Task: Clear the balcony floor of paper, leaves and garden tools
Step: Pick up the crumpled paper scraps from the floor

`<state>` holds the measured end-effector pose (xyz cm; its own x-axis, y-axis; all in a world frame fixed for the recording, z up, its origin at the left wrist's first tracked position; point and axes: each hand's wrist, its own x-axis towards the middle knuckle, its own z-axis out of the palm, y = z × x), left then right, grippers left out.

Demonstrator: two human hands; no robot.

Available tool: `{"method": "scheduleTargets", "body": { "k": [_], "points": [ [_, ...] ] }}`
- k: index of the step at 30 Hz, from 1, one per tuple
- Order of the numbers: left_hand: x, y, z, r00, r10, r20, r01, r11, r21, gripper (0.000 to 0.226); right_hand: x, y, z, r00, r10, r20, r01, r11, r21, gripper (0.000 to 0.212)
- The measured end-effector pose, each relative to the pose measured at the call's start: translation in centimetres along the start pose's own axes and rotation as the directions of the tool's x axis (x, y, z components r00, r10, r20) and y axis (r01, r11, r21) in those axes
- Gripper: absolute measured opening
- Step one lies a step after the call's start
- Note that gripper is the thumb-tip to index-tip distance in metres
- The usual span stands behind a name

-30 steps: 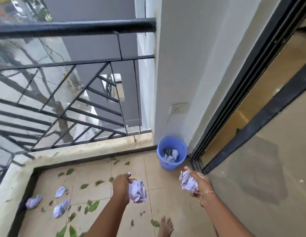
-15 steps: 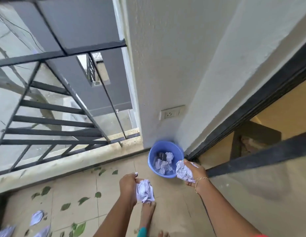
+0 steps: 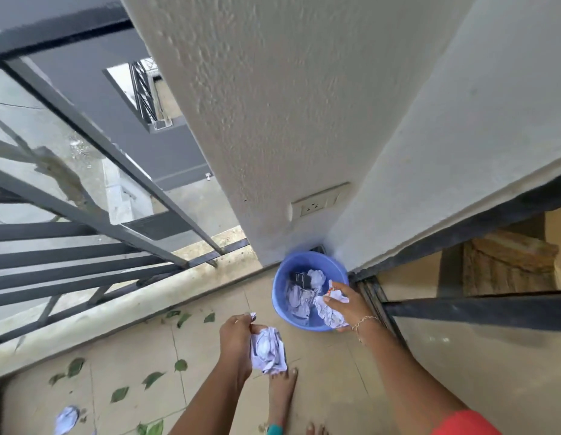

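A blue plastic bucket [image 3: 283,315] stands on the balcony floor in the corner by the wall, with several crumpled papers inside. My right hand [image 3: 348,304] is over its right rim and grips a crumpled paper ball [image 3: 327,312] above the bucket's inside. My left hand [image 3: 236,335] is lower left of the bucket and holds another crumpled paper [image 3: 268,350] above the tiles. One more crumpled paper [image 3: 66,419] lies on the floor at the lower left. Green leaves [image 3: 119,394] are scattered over the tiles.
A grey metal railing [image 3: 94,255] on a low concrete kerb [image 3: 122,312] bounds the balcony on the left. A dark sliding-door frame [image 3: 461,309] and track run on the right. A wall socket [image 3: 316,204] sits above the bucket. My bare foot [image 3: 280,400] stands below the left hand.
I have stepped closer to the bucket. My right hand with its paper has moved from beside the rim to over the bucket's inside. The left hand keeps its paper.
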<state>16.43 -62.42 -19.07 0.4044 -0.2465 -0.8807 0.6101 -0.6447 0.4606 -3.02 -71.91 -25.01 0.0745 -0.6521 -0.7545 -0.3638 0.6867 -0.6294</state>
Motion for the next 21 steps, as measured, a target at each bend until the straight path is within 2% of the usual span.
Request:
{"method": "scheduleTargets", "body": {
  "k": [2, 4, 7, 10, 15, 21],
  "points": [
    [0.5, 0.2, 0.4, 1.000, -0.019, 0.021, 0.019, 1.000, 0.009, 0.013, 0.6, 0.1, 0.0, 1.000, 0.003, 0.006, -0.003, 0.999, -0.033, 0.046],
    [1.1, 0.2, 0.8, 0.997, -0.056, 0.060, 0.055, 0.998, 0.025, 0.022, 1.1, 0.2, 0.0, 1.000, 0.004, 0.010, -0.004, 0.999, -0.047, 0.041],
    [1.6, 0.2, 1.4, 0.999, -0.031, 0.027, 0.030, 0.998, 0.048, 0.012, 1.5, 0.5, -0.3, 1.000, 0.010, 0.003, -0.010, 0.998, -0.055, 0.031],
    [1.9, 0.3, 2.0, 0.998, -0.045, 0.051, 0.043, 0.998, 0.043, 0.010, 1.6, 0.8, -0.7, 0.995, 0.096, -0.012, -0.096, 0.995, 0.002, 0.028],
    [2.5, 0.2, 2.9, 0.998, 0.001, 0.059, -0.005, 0.997, 0.076, 0.017, 2.2, 0.5, -0.9, 0.993, 0.113, 0.026, -0.116, 0.971, 0.208, 0.042],
    [2.5, 0.6, 3.7, 1.000, 0.023, 0.015, -0.025, 0.992, 0.121, 0.020, 2.1, -0.1, -1.0, 0.991, 0.125, 0.038, -0.130, 0.928, 0.348, 0.061]
  ]
}}
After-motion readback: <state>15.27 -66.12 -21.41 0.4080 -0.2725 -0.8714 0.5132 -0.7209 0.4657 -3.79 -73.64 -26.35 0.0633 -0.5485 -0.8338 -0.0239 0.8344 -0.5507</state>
